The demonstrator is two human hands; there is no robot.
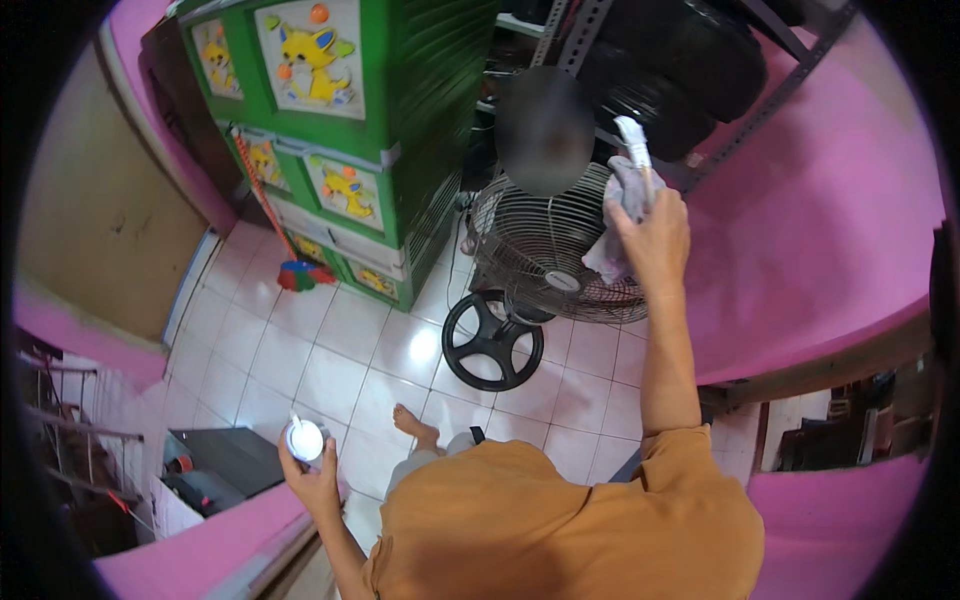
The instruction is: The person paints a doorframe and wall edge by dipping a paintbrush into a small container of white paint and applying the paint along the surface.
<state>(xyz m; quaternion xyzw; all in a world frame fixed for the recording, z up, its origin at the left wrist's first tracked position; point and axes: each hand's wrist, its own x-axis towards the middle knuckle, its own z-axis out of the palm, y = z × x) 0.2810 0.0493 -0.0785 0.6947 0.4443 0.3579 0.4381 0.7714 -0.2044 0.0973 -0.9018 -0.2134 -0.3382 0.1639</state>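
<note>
My left hand [318, 488] is closed around a small open can of white paint [304, 440], low at the left. A thin whitish stick-like piece stands up at the can's rim; I cannot make out what it is. My right hand [660, 240] reaches out to the far right, closed on a paintbrush [633, 142] whose bristles are coated white and point up. A pale grey-purple rag [612, 250] is in the same hand. Beside and beneath that hand is a fan with a wire grille [535, 225], tilted above its round black spoked base [493, 365].
A tall green plastic drawer cabinet [440, 110] with cartoon panels stands at the back left. Against it leans a broom [305, 275] with a striped handle. A metal shelf [590, 35] holds dark bundles. Pink walls [820, 230] flank white floor tiles [340, 335]. A blurred patch hides part of the shelf.
</note>
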